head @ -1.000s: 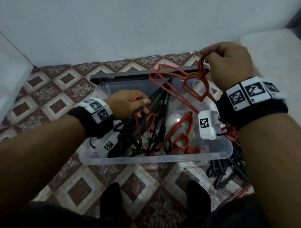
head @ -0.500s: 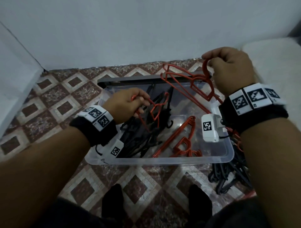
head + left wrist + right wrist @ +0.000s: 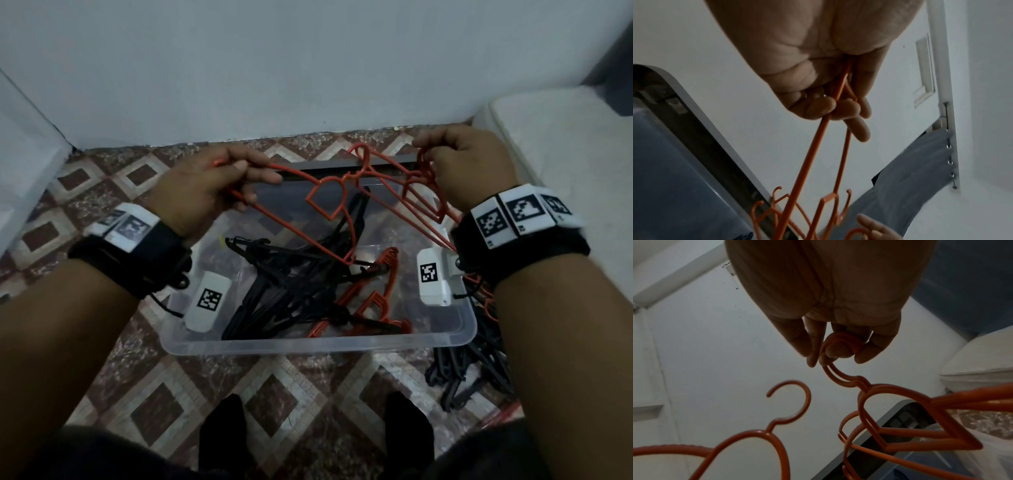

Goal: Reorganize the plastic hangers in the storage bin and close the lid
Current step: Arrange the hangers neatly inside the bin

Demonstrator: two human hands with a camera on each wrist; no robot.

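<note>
I see my left hand (image 3: pixel 205 192) clenched around the shoulder end of 1 orange plastic hanger (image 3: pixel 329 192), raised over the clear plastic storage bin (image 3: pixel 308 346) on the patterned tile floor (image 3: pixel 191 387). My right hand (image 3: pixel 462 164) grips a bunch of orange hanger hooks (image 3: pixel 840 344); it looks like 2 or 3, though the wrist view is dim. Black plastic hangers (image 3: pixel 281 294) and more orange ones lie tangled inside the bin. Another black pile (image 3: pixel 469 370) lies just beside its right end. The grey lid (image 3: pixel 390 158) stands behind the bin.
</note>
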